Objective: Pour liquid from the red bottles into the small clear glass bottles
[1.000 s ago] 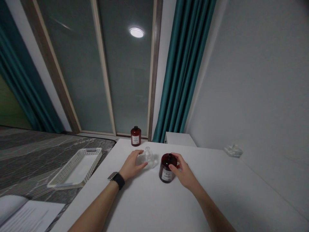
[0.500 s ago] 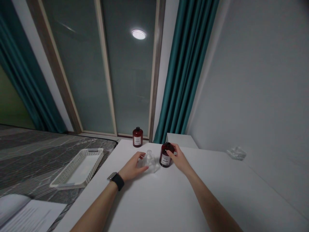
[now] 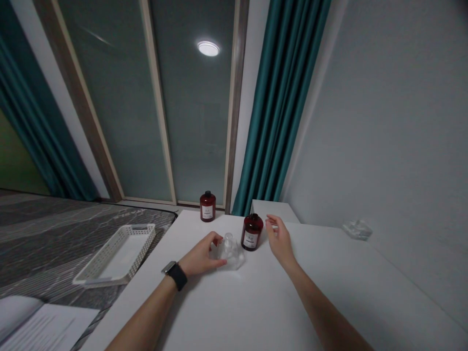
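While left hand grips clear plastic piece, right hand, loosely spread, hovers just beside dark red bottle near table's far edge; second bottle stands upright near far left corner.

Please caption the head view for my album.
Left hand at a knob-topped clear plastic piece, right hand open beside a rounded dark-red bottle.

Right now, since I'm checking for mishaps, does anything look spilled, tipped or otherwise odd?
I see no spill: the near bottle and far bottle both stand upright. The one oddity is the crumpled clear plastic on the right, by the wall; it could be stray wrapping, though I can't be sure.
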`<action>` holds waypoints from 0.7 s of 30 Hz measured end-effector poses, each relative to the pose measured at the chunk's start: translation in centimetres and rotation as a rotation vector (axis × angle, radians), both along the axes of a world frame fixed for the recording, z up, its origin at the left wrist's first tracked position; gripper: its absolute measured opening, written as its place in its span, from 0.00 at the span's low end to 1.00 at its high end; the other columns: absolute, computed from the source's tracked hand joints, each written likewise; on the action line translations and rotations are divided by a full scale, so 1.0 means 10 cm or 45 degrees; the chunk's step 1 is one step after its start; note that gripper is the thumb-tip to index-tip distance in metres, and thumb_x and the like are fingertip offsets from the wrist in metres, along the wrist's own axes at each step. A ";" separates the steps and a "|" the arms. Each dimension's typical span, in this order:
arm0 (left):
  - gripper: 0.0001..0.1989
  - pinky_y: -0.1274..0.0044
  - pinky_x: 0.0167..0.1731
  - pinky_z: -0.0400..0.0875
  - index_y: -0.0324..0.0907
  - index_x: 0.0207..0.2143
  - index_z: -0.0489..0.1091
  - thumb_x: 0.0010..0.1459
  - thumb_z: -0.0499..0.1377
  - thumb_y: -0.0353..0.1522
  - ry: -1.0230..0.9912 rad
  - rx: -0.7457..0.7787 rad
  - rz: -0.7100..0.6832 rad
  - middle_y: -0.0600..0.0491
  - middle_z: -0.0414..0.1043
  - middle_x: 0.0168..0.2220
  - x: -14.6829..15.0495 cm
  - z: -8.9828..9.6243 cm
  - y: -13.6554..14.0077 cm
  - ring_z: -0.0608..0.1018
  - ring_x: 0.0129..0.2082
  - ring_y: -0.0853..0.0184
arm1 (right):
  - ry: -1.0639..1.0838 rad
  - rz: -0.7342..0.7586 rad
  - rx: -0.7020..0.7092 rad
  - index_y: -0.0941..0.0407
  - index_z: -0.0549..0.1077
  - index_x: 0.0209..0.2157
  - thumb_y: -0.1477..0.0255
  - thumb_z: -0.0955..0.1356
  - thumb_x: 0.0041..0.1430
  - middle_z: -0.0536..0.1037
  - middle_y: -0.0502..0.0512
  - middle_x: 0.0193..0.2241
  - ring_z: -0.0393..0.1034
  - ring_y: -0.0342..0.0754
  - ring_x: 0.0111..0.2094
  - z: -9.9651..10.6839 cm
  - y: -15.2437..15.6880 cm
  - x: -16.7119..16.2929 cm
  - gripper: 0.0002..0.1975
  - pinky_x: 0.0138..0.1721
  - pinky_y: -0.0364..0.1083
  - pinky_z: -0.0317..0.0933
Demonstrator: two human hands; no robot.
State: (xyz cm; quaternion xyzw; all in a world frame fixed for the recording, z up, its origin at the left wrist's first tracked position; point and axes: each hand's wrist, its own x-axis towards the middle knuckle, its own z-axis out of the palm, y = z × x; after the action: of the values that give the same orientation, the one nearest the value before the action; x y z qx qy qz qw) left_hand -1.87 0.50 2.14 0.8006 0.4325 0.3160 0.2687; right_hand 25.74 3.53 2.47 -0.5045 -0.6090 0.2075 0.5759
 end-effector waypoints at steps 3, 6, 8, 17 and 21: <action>0.24 0.73 0.38 0.67 0.42 0.40 0.64 0.43 0.71 0.36 0.061 -0.014 -0.076 0.53 0.70 0.40 0.09 0.03 -0.09 0.73 0.37 0.62 | -0.014 0.013 0.027 0.56 0.71 0.41 0.63 0.61 0.64 0.76 0.56 0.33 0.70 0.50 0.33 0.03 -0.28 -0.05 0.14 0.36 0.48 0.64; 0.28 0.74 0.37 0.66 0.42 0.39 0.64 0.39 0.73 0.39 0.091 -0.019 -0.178 0.54 0.69 0.39 0.23 0.05 -0.20 0.72 0.36 0.63 | -0.085 0.141 0.018 0.55 0.74 0.35 0.65 0.63 0.62 0.76 0.52 0.27 0.69 0.48 0.28 -0.03 -0.56 -0.15 0.11 0.31 0.46 0.63; 0.29 0.74 0.37 0.66 0.42 0.39 0.63 0.38 0.73 0.41 0.094 -0.018 -0.222 0.54 0.69 0.39 0.32 0.05 -0.26 0.71 0.36 0.63 | -0.121 0.212 0.011 0.54 0.75 0.35 0.67 0.63 0.61 0.76 0.52 0.26 0.70 0.48 0.29 -0.09 -0.69 -0.22 0.10 0.32 0.46 0.64; 0.25 0.73 0.37 0.67 0.43 0.39 0.63 0.41 0.71 0.36 0.077 -0.005 -0.231 0.54 0.69 0.38 0.38 0.08 -0.32 0.71 0.35 0.63 | -0.111 0.406 -0.114 0.54 0.74 0.41 0.66 0.63 0.63 0.77 0.55 0.33 0.72 0.50 0.35 -0.13 -0.68 -0.06 0.11 0.37 0.48 0.66; 0.20 0.73 0.37 0.68 0.43 0.39 0.63 0.45 0.67 0.35 -0.061 0.026 -0.187 0.53 0.68 0.37 0.39 0.05 -0.32 0.71 0.35 0.63 | -0.203 0.643 -0.256 0.52 0.65 0.57 0.68 0.71 0.54 0.75 0.57 0.48 0.69 0.53 0.47 -0.15 -0.73 -0.03 0.28 0.46 0.51 0.65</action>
State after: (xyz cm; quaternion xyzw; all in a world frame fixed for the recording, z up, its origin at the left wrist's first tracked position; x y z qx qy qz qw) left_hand 1.99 -2.68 2.66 0.8249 0.3629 0.3190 0.2933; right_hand 25.43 -3.74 1.00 -0.4063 -0.7351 0.3633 0.4032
